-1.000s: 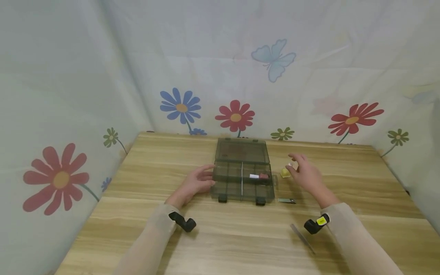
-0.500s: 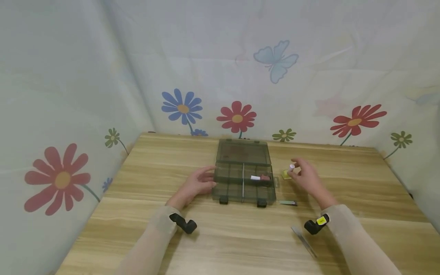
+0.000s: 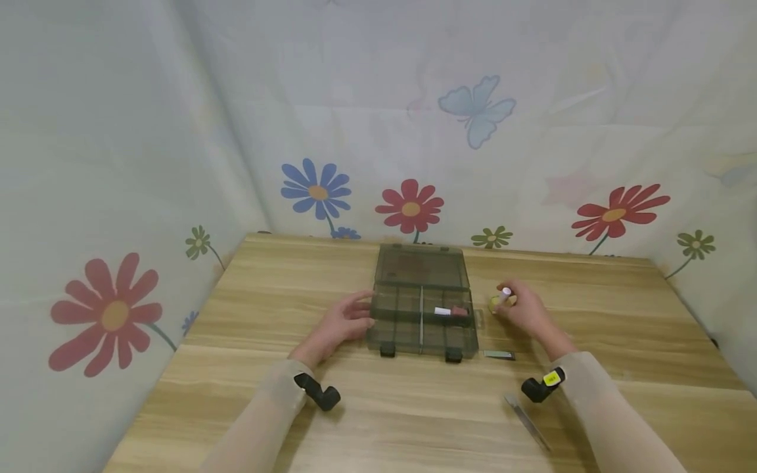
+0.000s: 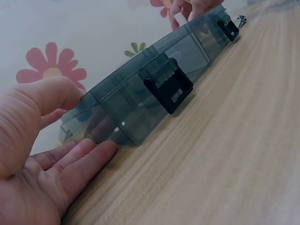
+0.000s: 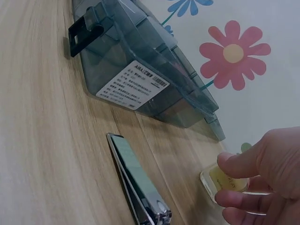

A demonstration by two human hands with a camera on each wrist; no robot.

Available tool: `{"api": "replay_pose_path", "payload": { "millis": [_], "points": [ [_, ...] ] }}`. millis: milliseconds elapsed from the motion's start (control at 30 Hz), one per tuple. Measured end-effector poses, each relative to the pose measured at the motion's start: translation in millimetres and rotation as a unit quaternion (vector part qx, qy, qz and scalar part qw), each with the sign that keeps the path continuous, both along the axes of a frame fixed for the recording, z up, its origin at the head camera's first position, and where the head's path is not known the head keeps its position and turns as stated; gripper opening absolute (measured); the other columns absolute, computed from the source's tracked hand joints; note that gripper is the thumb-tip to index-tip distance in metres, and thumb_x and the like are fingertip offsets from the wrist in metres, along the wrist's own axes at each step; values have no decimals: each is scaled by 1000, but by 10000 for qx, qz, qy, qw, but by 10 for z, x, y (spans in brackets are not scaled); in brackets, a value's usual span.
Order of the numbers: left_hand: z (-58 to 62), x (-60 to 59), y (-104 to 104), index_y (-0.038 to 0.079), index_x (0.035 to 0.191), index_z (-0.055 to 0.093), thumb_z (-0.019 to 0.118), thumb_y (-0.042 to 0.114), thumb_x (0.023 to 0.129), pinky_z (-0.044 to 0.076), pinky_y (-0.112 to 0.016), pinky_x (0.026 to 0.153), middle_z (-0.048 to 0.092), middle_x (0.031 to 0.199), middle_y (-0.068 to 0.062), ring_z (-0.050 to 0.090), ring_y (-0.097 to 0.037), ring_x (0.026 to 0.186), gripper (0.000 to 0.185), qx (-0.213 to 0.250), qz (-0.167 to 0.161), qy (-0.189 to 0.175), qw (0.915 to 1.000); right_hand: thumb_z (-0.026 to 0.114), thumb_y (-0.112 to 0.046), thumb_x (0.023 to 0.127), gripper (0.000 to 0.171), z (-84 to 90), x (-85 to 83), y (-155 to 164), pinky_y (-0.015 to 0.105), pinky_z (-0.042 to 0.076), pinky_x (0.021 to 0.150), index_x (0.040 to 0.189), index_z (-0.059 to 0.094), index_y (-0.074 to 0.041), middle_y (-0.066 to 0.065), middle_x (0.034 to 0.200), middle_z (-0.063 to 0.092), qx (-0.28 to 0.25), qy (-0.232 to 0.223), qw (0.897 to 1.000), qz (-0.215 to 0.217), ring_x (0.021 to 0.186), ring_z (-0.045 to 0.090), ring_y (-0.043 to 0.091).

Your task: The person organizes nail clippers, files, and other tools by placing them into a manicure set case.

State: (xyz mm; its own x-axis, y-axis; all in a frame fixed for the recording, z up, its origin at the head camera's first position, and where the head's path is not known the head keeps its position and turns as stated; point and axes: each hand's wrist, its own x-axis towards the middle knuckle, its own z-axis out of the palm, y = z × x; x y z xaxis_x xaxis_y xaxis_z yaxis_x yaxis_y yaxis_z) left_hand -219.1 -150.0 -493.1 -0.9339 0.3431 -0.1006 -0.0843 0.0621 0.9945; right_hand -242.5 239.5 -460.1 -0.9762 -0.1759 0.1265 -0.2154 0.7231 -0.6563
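A dark translucent compartment box (image 3: 395, 339) sits with its lid (image 3: 422, 266) folded back. My left hand (image 3: 342, 323) holds its left end, thumb (image 4: 58, 93) on the upper rim and other fingertips low against the wall. To the right of the box, my right hand (image 3: 526, 310) pinches a small yellow nail polish bottle (image 5: 224, 180) between thumb and fingers. The bottle's white cap (image 3: 505, 293) sticks up, and its base is close over the table. Inside a right compartment lies a small red piece (image 3: 459, 312) beside a white one (image 3: 442, 311), resembling another bottle with its cap.
A nail clipper (image 5: 138, 178) lies near the box's right front corner. Closer to me, a slim metal tool like tweezers (image 3: 526, 420) rests on the wooden table (image 3: 402, 420). A flower-printed cloth (image 3: 331, 118) stands behind the table and along its sides.
My right hand has come down a little and its fingers have closed on the yellow bottle, which now leans with its cap in view. My left hand has stayed at the box.
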Motion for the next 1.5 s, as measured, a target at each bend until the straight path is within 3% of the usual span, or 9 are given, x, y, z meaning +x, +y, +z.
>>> {"api": "replay_pose_path", "payload": {
  "millis": [133, 400, 533, 833, 1100, 1500],
  "points": [
    [31, 10, 32, 14, 142, 40, 66, 8, 85, 50, -41, 82, 42, 136, -21, 44, -35, 122, 63, -15, -21, -7, 10000, 73, -1, 76, 33, -79, -14, 75, 35, 46, 62, 103, 57, 9, 21, 95, 59, -71, 71, 9999, -74, 74, 56, 28],
    [3, 20, 23, 16, 140, 42, 67, 8, 85, 50, -41, 83, 44, 135, -19, 45, -33, 121, 61, -14, 12, -12, 10000, 72, 1, 74, 22, -73, 19, 105, 47, 49, 68, 89, 57, 6, 21, 88, 59, 165, 151, 9997, 71, 82, 57, 37],
    [-2, 22, -3, 16, 141, 40, 67, 10, 86, 49, -42, 84, 41, 137, -20, 43, -34, 123, 62, -26, -10, -36, 10000, 72, -1, 75, 22, -33, 26, 85, 47, 49, 69, 91, 57, 5, 22, 89, 59, 255, 66, 9996, 74, 84, 58, 38],
    [6, 31, -6, 18, 141, 40, 65, 9, 87, 50, -41, 84, 43, 136, -17, 47, -31, 119, 61, -64, 53, -25, 10000, 68, -6, 80, 28, 165, 54, 39, 33, 47, 57, 102, 56, 6, 24, 98, 57, 225, -402, 9989, -60, 78, 59, 29],
    [-25, 24, -11, 18, 142, 40, 66, 11, 86, 50, -41, 84, 43, 136, -18, 46, -32, 121, 62, -89, 27, 60, 9999, 67, -4, 82, 28, 323, 95, -73, 47, 51, 72, 104, 56, 8, 24, 99, 60, 457, 121, 9985, 267, 87, 61, 40],
    [-14, 35, -7, 16, 142, 39, 66, 10, 87, 50, -40, 84, 42, 137, -19, 44, -33, 122, 62, -39, -9, 58, 10000, 68, -1, 81, 23, 430, 78, -221, 46, 52, 71, 101, 59, 6, 20, 97, 61, 275, 346, 9977, 504, 84, 61, 35]
  ]
}}
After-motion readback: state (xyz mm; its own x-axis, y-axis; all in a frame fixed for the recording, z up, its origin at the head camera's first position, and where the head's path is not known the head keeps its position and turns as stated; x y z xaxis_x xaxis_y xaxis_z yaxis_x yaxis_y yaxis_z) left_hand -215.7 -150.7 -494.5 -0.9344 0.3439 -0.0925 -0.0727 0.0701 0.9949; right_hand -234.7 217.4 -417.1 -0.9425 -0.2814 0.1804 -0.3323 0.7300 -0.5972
